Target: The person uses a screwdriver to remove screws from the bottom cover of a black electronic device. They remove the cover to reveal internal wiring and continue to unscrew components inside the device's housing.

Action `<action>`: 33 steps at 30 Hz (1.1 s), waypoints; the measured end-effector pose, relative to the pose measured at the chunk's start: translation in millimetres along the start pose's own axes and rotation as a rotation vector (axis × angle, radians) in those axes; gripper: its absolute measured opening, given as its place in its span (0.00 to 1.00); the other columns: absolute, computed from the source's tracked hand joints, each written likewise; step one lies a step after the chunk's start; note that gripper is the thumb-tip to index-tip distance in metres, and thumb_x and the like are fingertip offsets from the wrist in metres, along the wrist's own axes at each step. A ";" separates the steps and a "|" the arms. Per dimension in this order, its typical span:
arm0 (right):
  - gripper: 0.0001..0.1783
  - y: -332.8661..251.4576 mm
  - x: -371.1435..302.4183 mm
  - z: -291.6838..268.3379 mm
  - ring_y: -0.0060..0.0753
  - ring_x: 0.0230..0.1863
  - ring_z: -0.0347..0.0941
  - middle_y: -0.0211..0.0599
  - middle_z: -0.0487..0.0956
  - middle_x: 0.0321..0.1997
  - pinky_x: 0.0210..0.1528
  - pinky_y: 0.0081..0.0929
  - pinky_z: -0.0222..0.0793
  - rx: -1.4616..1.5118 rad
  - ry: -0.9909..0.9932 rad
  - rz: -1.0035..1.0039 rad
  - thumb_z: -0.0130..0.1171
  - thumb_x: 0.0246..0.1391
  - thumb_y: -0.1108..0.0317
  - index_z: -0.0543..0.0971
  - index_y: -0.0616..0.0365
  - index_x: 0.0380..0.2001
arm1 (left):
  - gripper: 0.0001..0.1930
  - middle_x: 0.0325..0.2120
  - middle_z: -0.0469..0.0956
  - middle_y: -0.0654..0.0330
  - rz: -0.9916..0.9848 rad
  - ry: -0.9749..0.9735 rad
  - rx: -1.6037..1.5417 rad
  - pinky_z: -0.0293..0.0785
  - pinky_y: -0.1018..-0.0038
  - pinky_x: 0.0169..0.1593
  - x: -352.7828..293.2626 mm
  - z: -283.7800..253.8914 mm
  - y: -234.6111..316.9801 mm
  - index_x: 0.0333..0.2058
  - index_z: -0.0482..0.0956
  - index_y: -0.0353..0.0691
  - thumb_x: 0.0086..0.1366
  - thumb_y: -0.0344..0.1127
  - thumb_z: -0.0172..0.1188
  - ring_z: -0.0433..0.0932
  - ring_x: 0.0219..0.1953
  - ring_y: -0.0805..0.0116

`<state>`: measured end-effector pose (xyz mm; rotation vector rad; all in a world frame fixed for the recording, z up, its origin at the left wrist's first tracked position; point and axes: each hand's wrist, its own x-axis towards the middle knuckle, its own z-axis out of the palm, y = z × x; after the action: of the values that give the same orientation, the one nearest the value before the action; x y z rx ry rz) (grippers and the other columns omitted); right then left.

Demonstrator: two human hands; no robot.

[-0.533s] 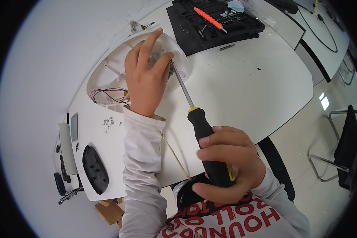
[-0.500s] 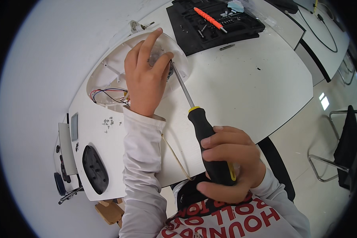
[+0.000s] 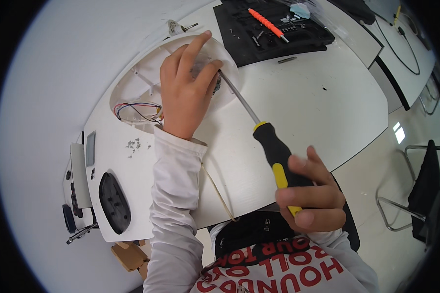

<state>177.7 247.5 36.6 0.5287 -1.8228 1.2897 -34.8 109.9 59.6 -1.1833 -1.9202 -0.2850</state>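
Note:
My right hand [image 3: 315,195] is closed around the black-and-yellow handle of a screwdriver [image 3: 275,151], some fingers loosely bent. The steel shaft slants up and left, and its tip ends beside my left fingertips inside a white plastic housing [image 3: 132,80]. My left hand [image 3: 188,85] bears down on that housing, one finger reaching over its far rim and another touching near the screwdriver tip. Beneath the palm a clear part and a greyish mechanism [image 3: 216,87] show only partly. Red, blue and black wires [image 3: 137,106] lie in the housing's near end.
Small screws [image 3: 134,145] lie scattered left of my sleeve, beyond a black oval cover [image 3: 115,202]. A black tool case [image 3: 274,29] with an orange flexible shaft [image 3: 266,24] lies at the back. A loose bit [image 3: 287,60] rests before it. A pale cord [image 3: 217,190] hangs near the table edge.
My right hand and the screwdriver handle have swung right, and the handle has turned so its yellow side shows. My left hand keeps its place on the housing; the view has shifted slightly.

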 end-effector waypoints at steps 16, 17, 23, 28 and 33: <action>0.22 13.8 -1.1 3.3 0.48 0.54 0.67 0.50 0.70 0.49 0.55 0.43 0.64 0.198 0.086 -0.056 0.60 0.44 0.77 0.68 0.48 0.44 | 0.10 0.51 0.69 0.62 -0.003 -0.050 -0.002 0.66 0.69 0.45 4.1 -5.1 0.4 0.27 0.78 0.43 0.42 0.24 0.64 0.71 0.44 0.61; 0.22 13.6 0.2 4.3 0.48 0.54 0.66 0.51 0.70 0.49 0.55 0.43 0.64 0.190 0.088 -0.050 0.60 0.44 0.78 0.68 0.49 0.43 | 0.10 0.51 0.69 0.62 -0.003 -0.048 -0.002 0.66 0.69 0.45 4.1 -4.3 0.7 0.27 0.78 0.43 0.42 0.24 0.64 0.72 0.44 0.61; 0.21 7.6 -5.1 6.5 0.49 0.52 0.69 0.47 0.67 0.49 0.53 0.35 0.67 0.379 0.140 0.045 0.61 0.41 0.81 0.71 0.49 0.39 | 0.10 0.50 0.69 0.61 -0.013 -0.019 -0.005 0.66 0.69 0.45 2.8 -1.8 1.9 0.25 0.77 0.43 0.41 0.24 0.65 0.71 0.44 0.61; 0.30 3.5 -11.9 -5.5 0.44 0.53 0.68 0.37 0.63 0.48 0.49 0.30 0.73 0.304 0.202 -0.080 0.64 0.36 0.86 0.67 0.45 0.40 | 0.09 0.51 0.69 0.61 -0.044 0.044 -0.068 0.65 0.68 0.47 3.0 -3.2 3.9 0.24 0.77 0.43 0.42 0.25 0.66 0.68 0.47 0.58; 0.34 1.5 -14.2 -28.9 0.39 0.60 0.59 0.33 0.61 0.51 0.53 0.34 0.74 0.505 0.238 -0.082 0.63 0.38 0.84 0.65 0.42 0.48 | 0.08 0.46 0.72 0.58 -0.076 0.133 -0.157 0.66 0.66 0.45 7.3 -27.6 7.3 0.24 0.78 0.42 0.41 0.26 0.65 0.68 0.47 0.56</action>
<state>195.8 272.9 28.2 0.6758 -1.2648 1.6840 -15.4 102.5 80.6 -1.1631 -1.8556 -0.5502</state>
